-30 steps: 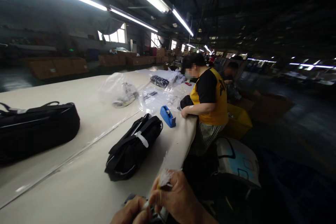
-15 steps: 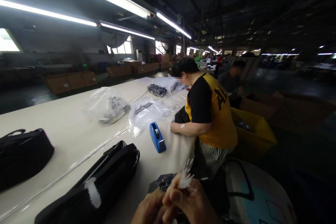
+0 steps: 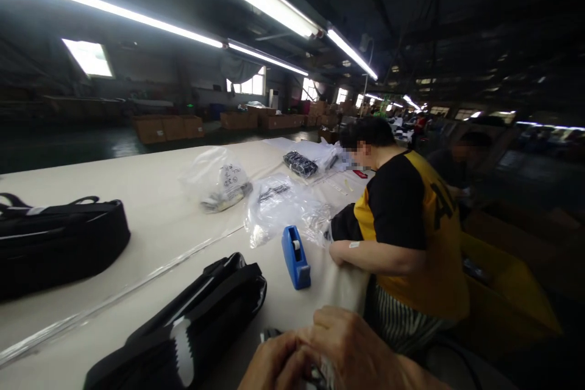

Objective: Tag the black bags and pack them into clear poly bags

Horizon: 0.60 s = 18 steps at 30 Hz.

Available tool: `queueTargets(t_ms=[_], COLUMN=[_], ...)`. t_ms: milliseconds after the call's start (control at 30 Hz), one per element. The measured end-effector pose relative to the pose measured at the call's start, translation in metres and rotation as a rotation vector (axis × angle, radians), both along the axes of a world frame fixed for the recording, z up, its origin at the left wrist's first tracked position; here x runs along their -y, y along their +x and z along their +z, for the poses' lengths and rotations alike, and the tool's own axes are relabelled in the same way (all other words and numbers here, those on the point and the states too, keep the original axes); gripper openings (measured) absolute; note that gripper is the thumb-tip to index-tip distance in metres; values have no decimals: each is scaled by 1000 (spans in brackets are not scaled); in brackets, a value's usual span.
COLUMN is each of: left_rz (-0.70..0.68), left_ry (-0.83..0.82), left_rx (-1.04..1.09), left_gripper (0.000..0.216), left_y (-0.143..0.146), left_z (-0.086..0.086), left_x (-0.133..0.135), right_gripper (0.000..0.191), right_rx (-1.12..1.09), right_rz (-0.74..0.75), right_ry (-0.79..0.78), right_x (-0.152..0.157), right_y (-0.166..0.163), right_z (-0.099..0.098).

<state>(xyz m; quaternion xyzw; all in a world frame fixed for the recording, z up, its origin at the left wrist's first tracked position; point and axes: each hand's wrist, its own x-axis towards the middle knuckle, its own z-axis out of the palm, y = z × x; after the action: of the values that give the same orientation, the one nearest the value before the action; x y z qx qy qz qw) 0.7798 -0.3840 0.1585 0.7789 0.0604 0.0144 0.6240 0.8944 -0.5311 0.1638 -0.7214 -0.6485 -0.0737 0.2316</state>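
Observation:
At the lower edge of the head view my right hand is closed, its back turned up, with the fingers bent over toward the left. My left hand is pressed against it, fingers curled in. Between and under the fingers a little of a bundle of thin white strips shows; the rest is covered by my hands. What the left fingers pinch is hidden. A small dark item peeks out just behind my left hand. Left of my hands a black bag with a white toothed strip lies on the pale table.
A blue tape dispenser stands beyond my hands. Clear plastic bags and a wrapped dark bundle lie farther back. Another black bag is at left. A co-worker leans over the table at right, near a yellow bin.
The view has swung left, so the scene sits farther right. My right hand has turned over and now covers the white bundle, whose ends stuck up in plain sight before.

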Motion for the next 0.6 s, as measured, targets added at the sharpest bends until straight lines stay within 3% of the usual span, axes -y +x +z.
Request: queueTargets(t_ms=[67, 200, 300, 400, 500, 600], left_rz=[19, -76, -68, -76, -39, 26], left_ry=[-80, -291, -372, -427, -447, -299], left_rx=[-11, -43, -74, -90, -99, -57], left_gripper=[49, 46, 42, 39, 35, 37], left_y=[4, 1, -3, -1, 13, 37], left_z=[5, 17, 25, 35, 46, 60], left_x=[-9, -29, -41, -53, -67, -86], right_gripper=[13, 18, 28, 29, 25, 22], right_rx=[160, 382, 518, 584, 581, 622], right_rz=[79, 298, 430, 516, 488, 527], right_ry=[-48, -78, -70, -87, -57, 9], right_x=[-9, -25, -36, -50, -70, -96], right_y=[6, 12, 18, 31, 54, 83], right_z=[23, 69, 93, 104, 109, 114])
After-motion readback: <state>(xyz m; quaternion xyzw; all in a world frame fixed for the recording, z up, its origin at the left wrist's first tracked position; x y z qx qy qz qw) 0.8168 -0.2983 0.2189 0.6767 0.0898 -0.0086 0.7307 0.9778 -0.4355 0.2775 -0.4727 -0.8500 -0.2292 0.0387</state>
